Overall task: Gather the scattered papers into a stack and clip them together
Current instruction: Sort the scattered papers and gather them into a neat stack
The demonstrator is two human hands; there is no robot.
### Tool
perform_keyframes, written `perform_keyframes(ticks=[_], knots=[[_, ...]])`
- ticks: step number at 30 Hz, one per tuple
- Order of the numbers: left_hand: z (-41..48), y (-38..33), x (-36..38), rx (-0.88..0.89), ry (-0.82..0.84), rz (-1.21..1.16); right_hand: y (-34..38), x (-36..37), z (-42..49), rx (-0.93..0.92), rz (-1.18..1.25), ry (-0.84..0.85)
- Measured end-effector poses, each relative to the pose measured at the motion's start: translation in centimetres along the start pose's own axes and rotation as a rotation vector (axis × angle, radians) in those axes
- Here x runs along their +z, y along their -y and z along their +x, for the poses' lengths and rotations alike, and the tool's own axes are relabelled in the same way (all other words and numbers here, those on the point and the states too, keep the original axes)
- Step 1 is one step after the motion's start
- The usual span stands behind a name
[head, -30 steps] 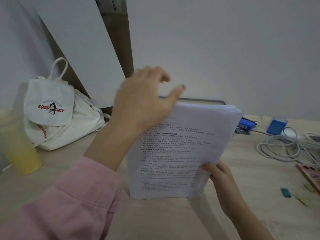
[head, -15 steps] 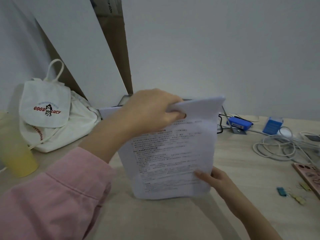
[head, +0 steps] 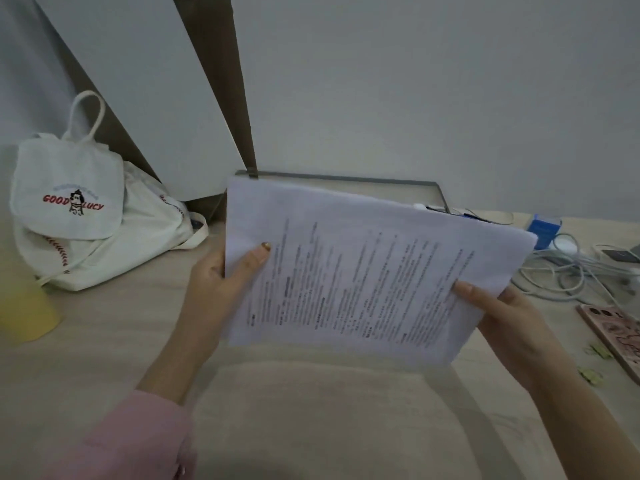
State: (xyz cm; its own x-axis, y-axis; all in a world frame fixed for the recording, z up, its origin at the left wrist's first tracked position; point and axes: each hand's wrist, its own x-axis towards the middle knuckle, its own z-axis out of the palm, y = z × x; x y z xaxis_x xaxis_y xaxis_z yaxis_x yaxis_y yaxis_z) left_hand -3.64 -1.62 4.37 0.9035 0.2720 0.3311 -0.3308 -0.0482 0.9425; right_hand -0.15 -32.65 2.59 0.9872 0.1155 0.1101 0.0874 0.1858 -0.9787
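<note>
The stack (head: 363, 271) was held up off the worktop (head: 311, 417), turned sideways and tilted, its right end lower. The left hand (head: 221, 282) pinched the left edge, thumb on the printed face and fingers hidden behind. The right hand (head: 509, 323) pinched the lower right edge the same way. The edges looked roughly flush, though blur hid any stray sheets, and no clip was on it.

The risk, as I judged it, lay in fetching a clip. One hand must let go, and a thick stack held by one edge could sag, fan out or shed sheets. The small yellowish clips (head: 597, 351) lay well apart to the right, by a pink case (head: 616, 330). If too small, one might not span the stack and could spring off.
</note>
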Motion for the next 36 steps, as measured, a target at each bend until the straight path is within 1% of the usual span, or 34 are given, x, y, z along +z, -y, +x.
perform_keyframes(ticks=[2,4,6,8,12,16,21,25,28,31,34,36], knots=[[-1.7,2.7,-0.7,-0.092,0.008,-0.023,-0.9,-0.3,-0.4,0.012,-0.085,-0.012],[-3.3,5.0,-1.0,-0.210,0.032,-0.048,-2.6,-0.4,-1.0,0.065,-0.154,-0.009],[-4.1,6.0,-0.8,-0.268,0.049,-0.056,-3.6,-0.4,-1.5,0.091,-0.156,-0.020],[-3.9,6.4,-0.7,-0.258,0.031,-0.071,-3.6,-0.6,-1.5,0.099,-0.124,-0.044],[-3.7,6.3,-0.8,-0.212,0.015,-0.100,-3.7,-1.1,-1.5,0.089,-0.098,-0.025],[-4.7,7.8,-1.0,-0.312,0.025,-0.106,-5.3,-0.5,-2.5,0.166,-0.093,-0.022],[-4.2,7.7,-1.1,-0.268,0.016,-0.148,-5.5,-1.1,-2.5,0.146,-0.072,-0.033],[-4.8,8.1,-1.1,-0.338,0.049,-0.120,-6.1,-1.1,-2.8,0.159,-0.080,-0.032],[-4.3,7.5,-1.2,-0.358,0.063,-0.094,-5.4,-1.1,-2.9,0.180,-0.112,-0.030],[-3.6,6.9,-1.2,-0.478,0.080,-0.104,-4.7,-1.0,-2.9,0.267,-0.085,-0.021],[-3.1,7.0,-1.4,-0.670,0.151,-0.160,-5.2,-1.0,-3.1,0.344,-0.055,-0.092],[-3.0,7.7,-1.7,-0.743,0.104,-0.253,-5.9,-0.7,-3.3,0.368,-0.004,-0.153]])
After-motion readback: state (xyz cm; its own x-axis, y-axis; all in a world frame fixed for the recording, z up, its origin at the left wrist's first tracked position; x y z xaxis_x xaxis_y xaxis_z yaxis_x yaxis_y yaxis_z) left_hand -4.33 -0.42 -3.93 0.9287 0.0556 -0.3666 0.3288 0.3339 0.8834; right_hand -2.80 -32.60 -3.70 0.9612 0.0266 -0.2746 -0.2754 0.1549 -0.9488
